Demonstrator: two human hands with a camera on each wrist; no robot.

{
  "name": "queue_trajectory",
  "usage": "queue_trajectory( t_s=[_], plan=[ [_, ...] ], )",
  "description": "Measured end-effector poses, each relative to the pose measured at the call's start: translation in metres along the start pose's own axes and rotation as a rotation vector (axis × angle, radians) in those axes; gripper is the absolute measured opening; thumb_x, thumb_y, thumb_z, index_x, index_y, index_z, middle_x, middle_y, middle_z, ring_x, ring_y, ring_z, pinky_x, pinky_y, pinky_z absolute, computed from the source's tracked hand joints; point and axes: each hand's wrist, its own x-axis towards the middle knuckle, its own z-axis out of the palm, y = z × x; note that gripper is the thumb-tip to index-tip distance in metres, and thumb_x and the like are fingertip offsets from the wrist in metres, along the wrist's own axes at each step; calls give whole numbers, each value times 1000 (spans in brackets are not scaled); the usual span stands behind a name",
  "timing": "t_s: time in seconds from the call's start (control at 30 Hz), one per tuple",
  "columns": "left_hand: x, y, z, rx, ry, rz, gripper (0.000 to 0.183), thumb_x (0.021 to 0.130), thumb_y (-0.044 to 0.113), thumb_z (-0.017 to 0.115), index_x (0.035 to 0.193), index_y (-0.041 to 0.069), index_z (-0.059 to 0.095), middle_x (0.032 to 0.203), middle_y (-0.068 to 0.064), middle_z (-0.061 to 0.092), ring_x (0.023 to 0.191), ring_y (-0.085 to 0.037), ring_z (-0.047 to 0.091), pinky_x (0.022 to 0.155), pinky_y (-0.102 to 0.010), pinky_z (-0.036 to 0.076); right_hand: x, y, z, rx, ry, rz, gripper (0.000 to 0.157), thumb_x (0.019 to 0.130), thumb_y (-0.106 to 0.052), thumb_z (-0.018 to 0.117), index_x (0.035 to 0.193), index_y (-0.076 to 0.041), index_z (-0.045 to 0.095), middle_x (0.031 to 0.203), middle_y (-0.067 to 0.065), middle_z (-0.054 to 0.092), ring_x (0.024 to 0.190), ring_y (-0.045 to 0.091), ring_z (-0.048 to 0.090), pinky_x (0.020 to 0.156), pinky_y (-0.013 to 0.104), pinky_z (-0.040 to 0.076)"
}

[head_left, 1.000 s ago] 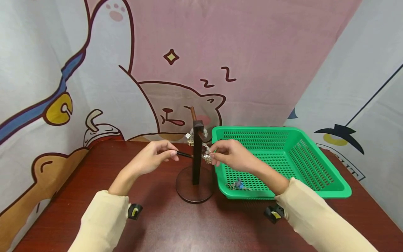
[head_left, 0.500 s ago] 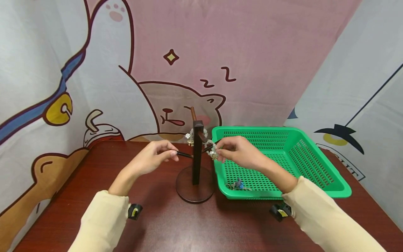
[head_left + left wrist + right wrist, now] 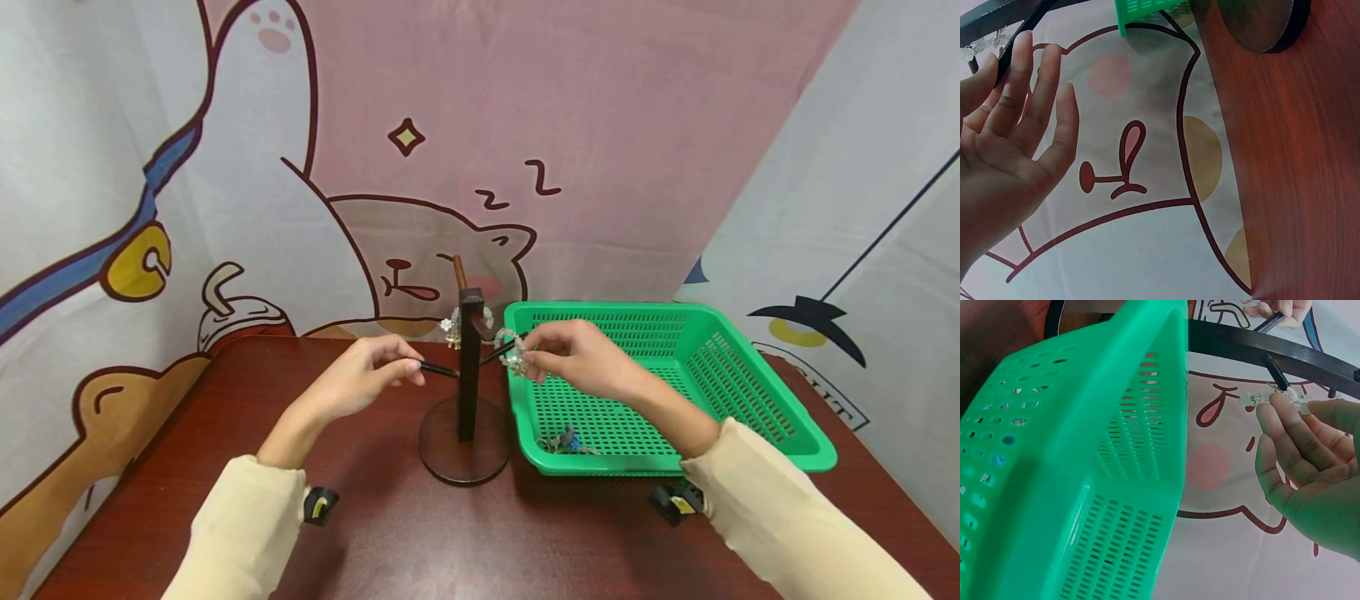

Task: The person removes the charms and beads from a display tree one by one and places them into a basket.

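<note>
A dark wooden stand (image 3: 469, 375) with pegs rises from a round base (image 3: 463, 458). My left hand (image 3: 371, 371) pinches the outer end of its left lower peg (image 3: 438, 367) between thumb and index finger; in the left wrist view the other fingers (image 3: 1066, 119) are spread. With thumb and fingertips, my right hand (image 3: 581, 358) holds a clear beaded bracelet (image 3: 512, 357) with pale flower-like charms. Its loop overlaps the right lower peg (image 3: 495, 352), near that peg's outer end. Another beaded bracelet (image 3: 452, 327) hangs higher on the stand, partly hidden by the post.
A green plastic basket (image 3: 750, 462) stands right of the stand, its left rim close to the base and below my right hand. Inside, near the front left corner, lies a small blue-and-grey trinket (image 3: 572, 437) with a metal ring. A printed cloth (image 3: 637, 125) hangs behind the table.
My right hand has drawn the bracelet rightward, away from the post and toward the peg's outer end. The left hand keeps its pinch on the left peg, unmoved.
</note>
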Motion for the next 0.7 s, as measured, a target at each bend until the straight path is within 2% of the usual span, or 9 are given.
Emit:
queue_trajectory(
  t_s=[0.37, 0.7],
  plan=[
    [0, -2, 0, 7, 4, 20, 13, 92, 9, 55, 94, 0, 63, 78, -2, 67, 79, -14, 61, 72, -31, 49, -3, 2, -6, -7, 17, 6, 10, 90, -7, 56, 93, -2, 65, 73, 1, 64, 70, 21, 61, 66, 32, 47],
    [0, -3, 0, 16, 10, 25, 12, 91, 9, 55, 93, 1, 63, 75, -1, 66, 78, -14, 61, 71, -31, 49, -7, 2, -12, -24, 26, 14, 11, 91, -8, 55, 95, -2, 64, 73, 1, 64, 71, 23, 61, 64, 30, 45]
  ],
)
